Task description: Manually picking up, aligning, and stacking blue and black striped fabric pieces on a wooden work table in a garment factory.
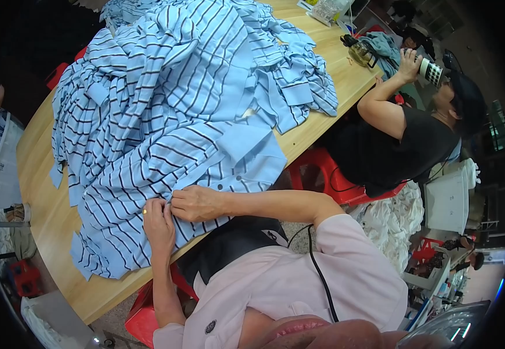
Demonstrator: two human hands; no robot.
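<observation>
A light-blue knit top (165,157) with dark stripes lies spread at the near side of the table, with dark buttons along a plain blue band. My left hand (159,224), a ring on one finger, is closed on the cloth near the table edge. Right beside it, my right hand (197,203) also pinches the fabric, its fingers bent and pressed together. The two hands almost touch. What lies between the fingertips is hidden by the hands. Behind, a large heap of similar striped garments (206,70) covers much of the table.
The wooden table (49,232) curves at its left end. On my right a person in black (415,134) sits on a red stool (313,168), drinking from a patterned cup (431,71). A glass jug (362,54) stands near the table edge. White cloth (389,221) is piled below.
</observation>
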